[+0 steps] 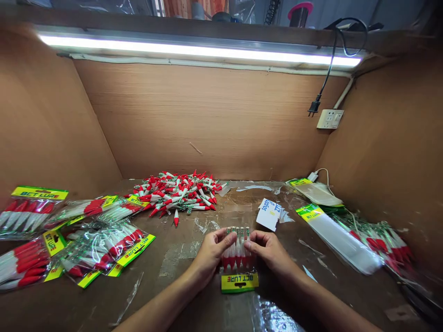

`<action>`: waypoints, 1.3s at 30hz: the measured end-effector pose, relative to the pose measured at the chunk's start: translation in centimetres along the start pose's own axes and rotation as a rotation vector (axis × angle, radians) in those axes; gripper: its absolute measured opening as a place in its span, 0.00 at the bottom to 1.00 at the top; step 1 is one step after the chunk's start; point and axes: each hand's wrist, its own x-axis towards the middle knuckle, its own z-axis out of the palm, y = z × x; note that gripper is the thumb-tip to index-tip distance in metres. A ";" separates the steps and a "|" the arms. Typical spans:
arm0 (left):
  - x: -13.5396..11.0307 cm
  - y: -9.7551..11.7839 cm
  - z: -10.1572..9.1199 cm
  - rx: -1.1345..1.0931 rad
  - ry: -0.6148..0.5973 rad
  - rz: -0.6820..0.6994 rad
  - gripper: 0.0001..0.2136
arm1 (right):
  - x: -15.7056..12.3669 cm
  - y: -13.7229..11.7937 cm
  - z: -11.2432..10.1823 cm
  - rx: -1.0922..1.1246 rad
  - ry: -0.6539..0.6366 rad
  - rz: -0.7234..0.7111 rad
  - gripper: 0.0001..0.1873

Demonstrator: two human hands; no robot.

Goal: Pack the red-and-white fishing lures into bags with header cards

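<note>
At the front middle of the bench, a clear bag of fishing lures (237, 262) lies between my hands. Its yellow-green printed header (239, 282) points toward me, and several red-and-white lures sit side by side inside, red ends nearest the header. My left hand (217, 246) pinches the bag's far left part between thumb and fingers. On the other side, my right hand (266, 248) has its thumb and fingers closed on the far right part. A heap of loose red-and-white lures (180, 191) lies beyond, toward the back wall.
Filled lure bags (114, 246) pile up at left. To the right are flat header bags (342, 237) and another bunch of lures (384, 244). A torn white card (269, 214) lies behind my right hand. A black plug (314, 107) hangs near the wall socket (330, 119).
</note>
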 end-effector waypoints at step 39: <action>-1.8 -0.2 1.4 0.504 0.005 0.242 0.16 | 3.0 -3.4 0.3 -0.929 0.244 -0.404 0.13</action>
